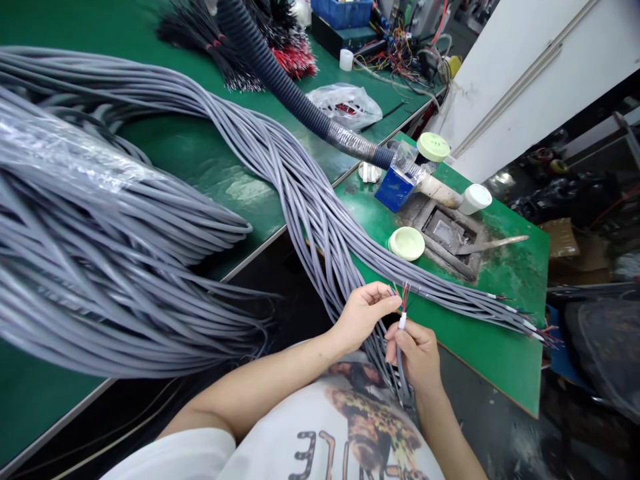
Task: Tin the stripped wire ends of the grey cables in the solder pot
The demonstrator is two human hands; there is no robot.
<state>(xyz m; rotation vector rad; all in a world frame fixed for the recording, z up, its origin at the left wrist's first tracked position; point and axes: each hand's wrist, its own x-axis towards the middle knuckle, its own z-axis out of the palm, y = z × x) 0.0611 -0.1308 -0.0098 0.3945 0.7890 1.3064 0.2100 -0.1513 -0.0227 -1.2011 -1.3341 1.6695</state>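
Note:
My right hand (419,348) is closed around a grey cable (401,363) just below its end, in front of my shirt. A white sleeve (403,321) sits at the top of that cable, and thin red and dark wires (405,298) fan out above it. My left hand (363,312) pinches some of these thin wires between thumb and forefinger; how many is too small to tell. Behind both hands runs a long bundle of grey cables (310,193), its stripped ends with coloured wires (547,335) lying at the right.
A dirty solder pot (453,230) with a scraper (493,245) across it stands on the green board (515,373). Near it are an open pale tub (407,244), a white cup (476,199) and a ribbed suction hose (295,100). A wrapped cable coil (100,267) fills the left side.

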